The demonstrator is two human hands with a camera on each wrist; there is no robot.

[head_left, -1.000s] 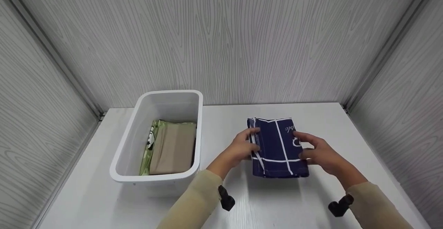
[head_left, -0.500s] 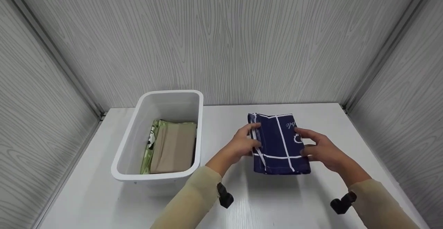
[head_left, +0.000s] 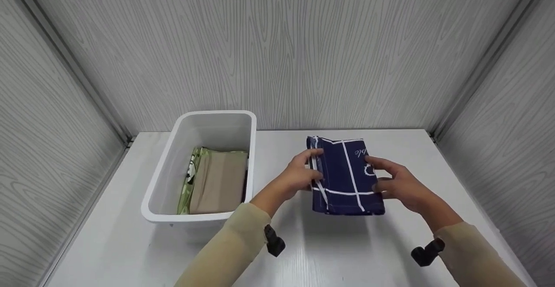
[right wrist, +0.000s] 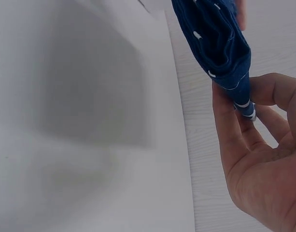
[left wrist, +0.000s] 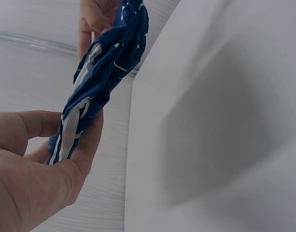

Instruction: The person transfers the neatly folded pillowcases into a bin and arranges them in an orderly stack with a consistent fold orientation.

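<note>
A folded navy cloth (head_left: 342, 174) with white lines and some white lettering is held up off the white table, its shadow falling below it. My left hand (head_left: 300, 172) grips its left edge, thumb and a finger on top and other fingers underneath. On the opposite edge my right hand (head_left: 401, 185) pinches it the same way. In the left wrist view, stacked layers and a white strip show along the edge of the cloth (left wrist: 109, 63) by the left hand (left wrist: 36, 179). The right wrist view shows thick folds at the near end of the cloth (right wrist: 218, 48), above the right hand (right wrist: 263, 150).
Left of the hands stands a white plastic bin (head_left: 253, 157). Inside it lie a folded beige cloth (head_left: 219, 183) and a green patterned cloth (head_left: 186, 191). Grey wood-grain panels (head_left: 277, 53) enclose the white table (head_left: 321, 256) at the back and both sides.
Both hands have raised the navy cloth slightly and shifted it a little away, then slightly left. Their grip on its two edges stays the same.
</note>
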